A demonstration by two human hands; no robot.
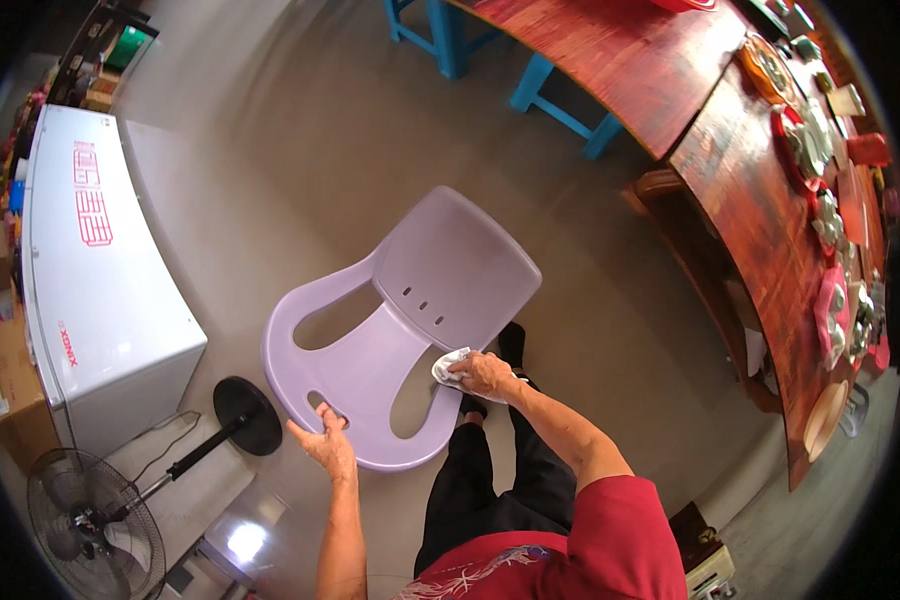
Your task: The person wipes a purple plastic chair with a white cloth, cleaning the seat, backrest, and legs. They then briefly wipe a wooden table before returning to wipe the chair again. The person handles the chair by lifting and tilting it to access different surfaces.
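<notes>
A pale purple plastic chair [355, 375] stands tilted on the floor in front of me, its curved back toward me and its flat seat pointing away. My left hand [328, 448] grips the chair's near edge, with fingers through the oval hand hole. A crumpled white cloth [452, 364] is bunched in my right hand [490, 376], which presses it against the right armrest where it meets the seat. Part of the cloth hides under my palm. The chair's legs are out of sight beneath it.
A standing fan [95, 522] with a round black base [248, 415] is at my left, beside a white chest freezer [110, 270]. Reddish wooden tables [610, 60] run along the right, holding several dishes. A blue stool [560, 112] sits under them.
</notes>
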